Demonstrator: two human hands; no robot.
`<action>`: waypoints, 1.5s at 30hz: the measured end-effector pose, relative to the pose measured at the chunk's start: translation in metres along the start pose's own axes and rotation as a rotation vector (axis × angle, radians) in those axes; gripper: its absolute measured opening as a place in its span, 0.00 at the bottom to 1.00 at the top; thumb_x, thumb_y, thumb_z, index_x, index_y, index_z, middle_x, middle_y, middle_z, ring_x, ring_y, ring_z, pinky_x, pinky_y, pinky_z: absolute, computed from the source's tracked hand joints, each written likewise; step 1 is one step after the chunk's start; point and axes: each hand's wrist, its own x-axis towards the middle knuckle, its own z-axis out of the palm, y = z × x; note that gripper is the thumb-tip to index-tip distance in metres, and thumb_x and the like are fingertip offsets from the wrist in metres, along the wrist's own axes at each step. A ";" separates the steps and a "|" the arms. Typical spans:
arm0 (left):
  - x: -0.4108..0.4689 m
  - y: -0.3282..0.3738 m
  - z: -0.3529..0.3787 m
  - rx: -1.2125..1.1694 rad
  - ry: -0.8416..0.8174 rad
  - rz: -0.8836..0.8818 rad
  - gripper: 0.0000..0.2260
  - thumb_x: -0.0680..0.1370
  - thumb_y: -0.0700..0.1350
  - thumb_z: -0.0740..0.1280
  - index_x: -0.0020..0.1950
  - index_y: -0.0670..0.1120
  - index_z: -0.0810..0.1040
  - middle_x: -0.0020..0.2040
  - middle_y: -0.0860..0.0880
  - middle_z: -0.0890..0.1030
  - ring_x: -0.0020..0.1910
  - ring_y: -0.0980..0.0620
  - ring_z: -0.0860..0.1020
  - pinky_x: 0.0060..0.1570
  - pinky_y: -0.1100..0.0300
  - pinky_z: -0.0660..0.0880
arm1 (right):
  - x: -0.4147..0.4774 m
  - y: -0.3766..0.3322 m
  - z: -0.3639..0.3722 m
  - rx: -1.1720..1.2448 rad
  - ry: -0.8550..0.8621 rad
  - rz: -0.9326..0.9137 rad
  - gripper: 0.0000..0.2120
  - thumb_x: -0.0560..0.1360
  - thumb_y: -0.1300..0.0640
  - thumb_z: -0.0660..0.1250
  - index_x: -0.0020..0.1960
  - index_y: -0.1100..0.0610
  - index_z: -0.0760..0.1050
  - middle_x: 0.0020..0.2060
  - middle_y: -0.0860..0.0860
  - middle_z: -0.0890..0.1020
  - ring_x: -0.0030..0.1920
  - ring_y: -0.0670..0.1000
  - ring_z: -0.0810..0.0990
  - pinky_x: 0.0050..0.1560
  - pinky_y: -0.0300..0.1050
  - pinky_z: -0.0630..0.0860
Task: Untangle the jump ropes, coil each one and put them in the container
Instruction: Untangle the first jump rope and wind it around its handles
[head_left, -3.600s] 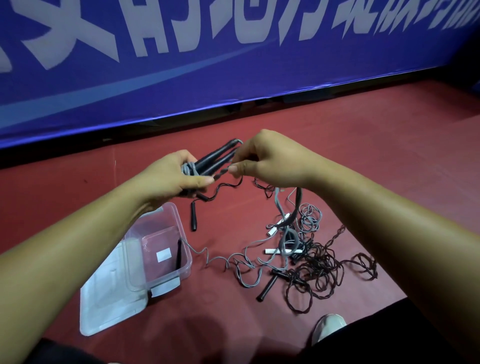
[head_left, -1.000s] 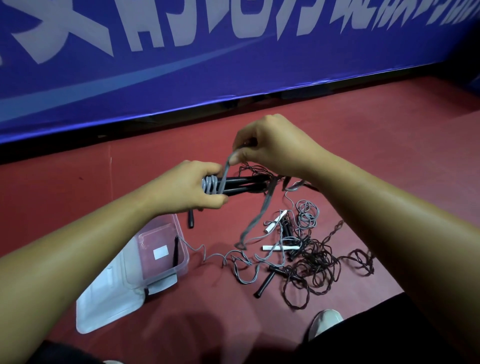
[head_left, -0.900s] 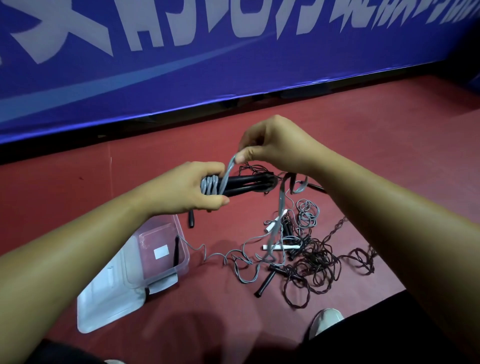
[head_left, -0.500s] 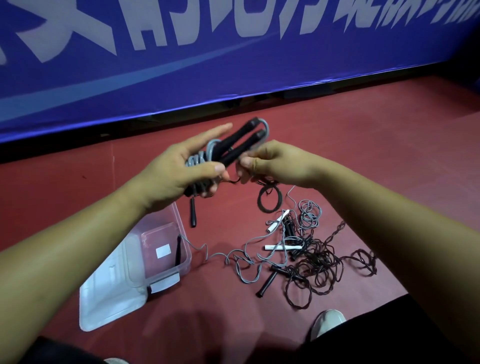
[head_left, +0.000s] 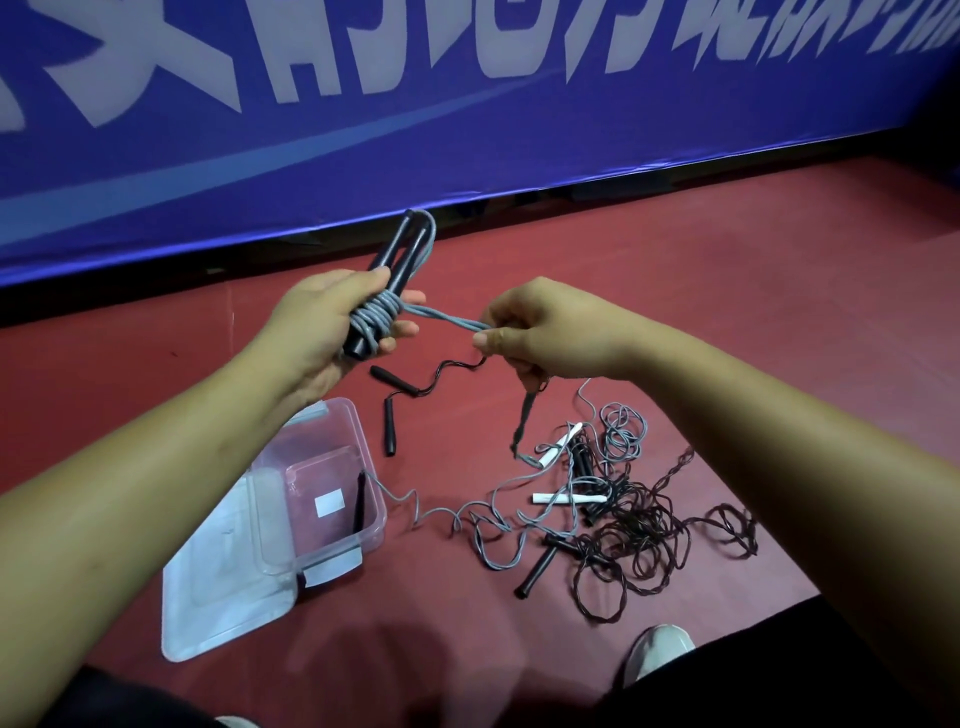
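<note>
Gripping the handles and grey rope wraps, the left hand curls shut; the right hand, at 3 o'clock, pinches the strand taut. Turns should lie snug, adjacent. Container sits at 7 o'clock, tangle at 5.

Indoor sports venue. Indicators: red sports-type floor; long blue barrier banner with large white lettering, standing along the floor edge; jump ropes in a tangle on the floor beside a clear plastic container.
</note>
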 end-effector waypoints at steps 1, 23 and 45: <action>0.000 0.001 -0.001 0.024 -0.007 0.003 0.09 0.82 0.41 0.63 0.57 0.36 0.75 0.50 0.40 0.85 0.32 0.50 0.81 0.26 0.63 0.73 | -0.001 -0.001 0.000 -0.019 -0.008 0.000 0.11 0.81 0.55 0.65 0.47 0.63 0.77 0.29 0.52 0.76 0.28 0.50 0.80 0.31 0.41 0.76; 0.011 -0.019 -0.021 1.452 -0.030 0.295 0.21 0.64 0.66 0.75 0.41 0.51 0.77 0.33 0.50 0.78 0.34 0.51 0.76 0.36 0.54 0.73 | -0.018 -0.033 -0.020 -0.253 0.122 -0.228 0.10 0.79 0.56 0.68 0.39 0.55 0.79 0.25 0.48 0.71 0.26 0.46 0.66 0.27 0.37 0.61; -0.024 -0.020 0.019 0.265 -0.504 0.100 0.26 0.72 0.43 0.68 0.69 0.57 0.70 0.40 0.40 0.83 0.28 0.45 0.76 0.29 0.58 0.75 | 0.009 0.045 -0.010 -0.087 0.216 -0.006 0.12 0.79 0.54 0.69 0.37 0.54 0.80 0.23 0.43 0.72 0.25 0.41 0.66 0.30 0.39 0.65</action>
